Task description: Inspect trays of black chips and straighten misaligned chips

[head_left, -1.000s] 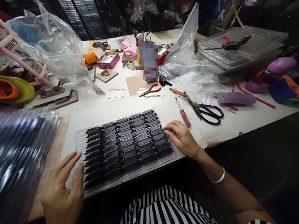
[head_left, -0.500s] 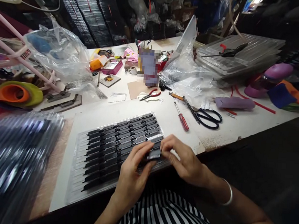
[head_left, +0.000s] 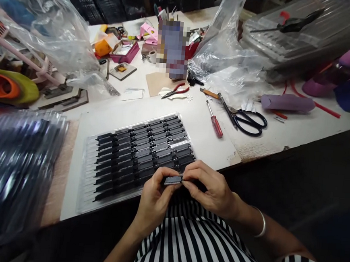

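Between my two hands is a small black comb-toothed plastic part (head_left: 173,180), its teeth pointing down toward me. My left hand (head_left: 154,196) pinches it between thumb and fingers at its left end. My right hand (head_left: 211,188) is closed at its right end, thumb and fingertips pressed on it; the fingers hide that tip. Just beyond, a clear plastic tray (head_left: 88,180) lies on the white table, filled with rows of similar black toothed parts (head_left: 143,152). The held part is above the tray's near right corner, apart from the rows.
Stacked trays (head_left: 16,175) stand at the left. A red screwdriver (head_left: 216,126), black scissors (head_left: 248,122) and red pliers (head_left: 176,91) lie beyond the tray. Plastic bags (head_left: 225,66) and a pile of clear trays (head_left: 291,43) are at the back right. The table's front edge runs close to me.
The view has tipped downward and come closer. Both hands have drawn the black part back from the tray toward my body, and it now shows more clearly between the fingertips.
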Motion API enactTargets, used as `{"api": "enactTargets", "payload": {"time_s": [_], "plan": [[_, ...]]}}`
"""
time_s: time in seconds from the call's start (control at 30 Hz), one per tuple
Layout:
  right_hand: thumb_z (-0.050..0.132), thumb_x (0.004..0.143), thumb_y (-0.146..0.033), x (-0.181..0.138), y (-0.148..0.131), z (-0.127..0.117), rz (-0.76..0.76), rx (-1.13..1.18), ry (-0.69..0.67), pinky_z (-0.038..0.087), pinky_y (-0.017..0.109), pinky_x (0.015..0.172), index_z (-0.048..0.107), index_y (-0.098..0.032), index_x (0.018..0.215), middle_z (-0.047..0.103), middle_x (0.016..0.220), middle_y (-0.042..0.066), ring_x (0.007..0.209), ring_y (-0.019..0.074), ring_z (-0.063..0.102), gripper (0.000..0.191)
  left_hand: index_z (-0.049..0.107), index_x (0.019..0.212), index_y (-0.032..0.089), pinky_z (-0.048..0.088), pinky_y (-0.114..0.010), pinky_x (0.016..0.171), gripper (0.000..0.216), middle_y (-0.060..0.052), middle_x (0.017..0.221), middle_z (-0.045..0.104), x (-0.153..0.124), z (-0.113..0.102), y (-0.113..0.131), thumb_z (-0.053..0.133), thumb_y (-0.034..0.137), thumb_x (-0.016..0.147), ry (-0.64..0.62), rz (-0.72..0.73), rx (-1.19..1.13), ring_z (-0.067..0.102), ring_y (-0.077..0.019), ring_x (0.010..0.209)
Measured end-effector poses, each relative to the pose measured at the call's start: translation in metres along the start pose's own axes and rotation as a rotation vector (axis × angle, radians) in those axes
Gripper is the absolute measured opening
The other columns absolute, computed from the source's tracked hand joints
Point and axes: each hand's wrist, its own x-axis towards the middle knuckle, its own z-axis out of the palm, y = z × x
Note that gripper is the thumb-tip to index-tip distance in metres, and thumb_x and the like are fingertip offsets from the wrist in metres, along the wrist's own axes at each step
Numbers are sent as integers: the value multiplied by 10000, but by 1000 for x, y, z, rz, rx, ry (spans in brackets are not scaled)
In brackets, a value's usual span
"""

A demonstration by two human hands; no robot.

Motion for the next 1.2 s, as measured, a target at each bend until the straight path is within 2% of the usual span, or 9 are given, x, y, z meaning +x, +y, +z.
{"api": "enactTargets", "payload": {"time_s": [0.17,0.4,0.73,0.8,0.87,0.97,1.03,1.2], "plan": [[509,830,-50,3,-2,-5,-65,-74,-47,517,268,655,514,-172,903,539,831,56,772,147,540,142,570,936,242,483,-212,710,134,36,876,616,-4,3,-3,539,127,875,-37,75,-30,588,-107,817],[492,817,-32,6,-6,-10,-84,-81,-82,522,259,653,494,-174,877,538,815,55,770,146,548,154,557,935,239,479,-202,688,174,40,861,603,-4,6,-2,525,83,865,-41,124,-40,582,-98,799],[497,766,-24,1,-5,-3,-57,-44,-29,478,260,592,461,-198,805,492,760,20,709,139,514,182,566,904,227,482,-211,693,171,34,814,616,-6,11,-4,530,71,845,-6,187,5,599,-104,769],[513,752,-35,2,-4,-4,23,-2,-39,463,260,587,470,-197,787,495,756,12,696,135,510,171,581,886,229,479,-193,642,144,43,773,615,-7,11,-1,550,94,847,6,138,20,592,-89,704],[545,755,-64,4,-3,-7,211,98,-64,443,244,564,492,-190,766,499,743,-1,658,118,503,137,602,911,238,483,-177,595,130,46,783,623,-7,12,2,606,136,829,32,45,-9,592,-80,666],[587,817,-178,5,0,-12,570,419,-126,436,210,526,511,-182,775,529,689,-25,583,89,516,87,615,970,250,514,-178,548,248,32,881,633,-7,14,5,715,195,750,70,-69,-168,635,-106,720],[599,849,-261,5,3,-13,722,643,-146,449,196,508,512,-178,799,553,641,-38,541,82,542,130,610,954,238,528,-188,512,299,28,891,640,-7,15,6,763,212,699,50,-128,-295,659,-119,688],[614,858,-335,-1,5,-7,823,898,-97,426,158,430,510,-169,803,561,590,-53,451,65,541,204,542,914,186,535,-198,489,297,2,676,704,-7,13,6,759,226,715,-28,-280,-505,667,-135,545]]}}
